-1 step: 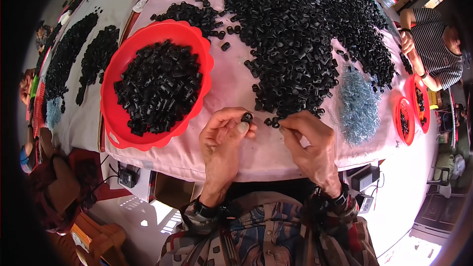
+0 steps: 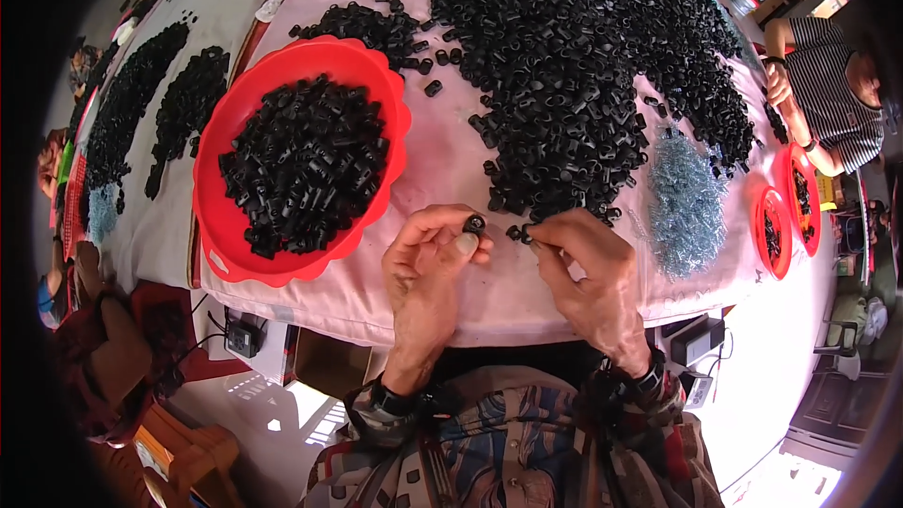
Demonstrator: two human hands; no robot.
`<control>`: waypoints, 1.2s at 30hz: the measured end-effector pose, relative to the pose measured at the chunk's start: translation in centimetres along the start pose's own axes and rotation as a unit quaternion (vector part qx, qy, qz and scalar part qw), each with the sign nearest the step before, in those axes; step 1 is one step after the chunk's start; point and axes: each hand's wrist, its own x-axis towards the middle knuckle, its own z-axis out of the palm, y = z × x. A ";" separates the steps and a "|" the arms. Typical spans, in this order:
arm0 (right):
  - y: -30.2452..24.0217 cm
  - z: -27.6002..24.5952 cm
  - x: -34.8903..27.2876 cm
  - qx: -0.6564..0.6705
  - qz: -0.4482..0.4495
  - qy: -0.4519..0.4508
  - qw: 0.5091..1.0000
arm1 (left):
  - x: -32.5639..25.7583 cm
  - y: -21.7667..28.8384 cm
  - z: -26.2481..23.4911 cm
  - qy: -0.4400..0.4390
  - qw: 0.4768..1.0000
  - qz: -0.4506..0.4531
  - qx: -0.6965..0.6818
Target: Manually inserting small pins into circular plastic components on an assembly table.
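My left hand (image 2: 428, 263) is closed, pinching a small black ring-shaped plastic part (image 2: 475, 224) between thumb and fingers, its round opening showing. To its right, the fingertips of my right hand (image 2: 588, 263) are pressed together on another small black plastic part (image 2: 519, 233), partly hidden by the fingers. Both hands hover at the near edge of a big heap of the same black parts (image 2: 564, 122) on the pink cloth (image 2: 442, 155). Left of my hands stands a red scalloped plastic bowl (image 2: 209, 190), holding a mound of black parts (image 2: 306, 165).
A pile of thin, shiny pale-blue pieces (image 2: 689, 207) lies right of the heap. Two small red bowls (image 2: 764, 259) sit at the table's right edge, near a person in a striped shirt (image 2: 828, 85). More black parts (image 2: 141, 94) cover a table at left. An orange stool (image 2: 188, 452) stands below.
My right fingertips, with the black part, have shifted very slightly left toward my left hand. The left hand keeps its hold.
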 end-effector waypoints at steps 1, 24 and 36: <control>0.0 0.2 0.5 -0.033 -0.045 -0.015 0.998 | 0.0 0.0 -0.1 -0.010 1.000 0.001 -0.004; 0.4 -0.5 -1.1 0.138 0.052 0.067 0.987 | -0.3 0.5 0.5 -0.041 0.998 -0.043 0.035; 1.0 -1.3 -1.4 0.260 0.100 0.121 0.953 | -0.5 -0.9 3.1 -0.114 0.988 -0.098 0.035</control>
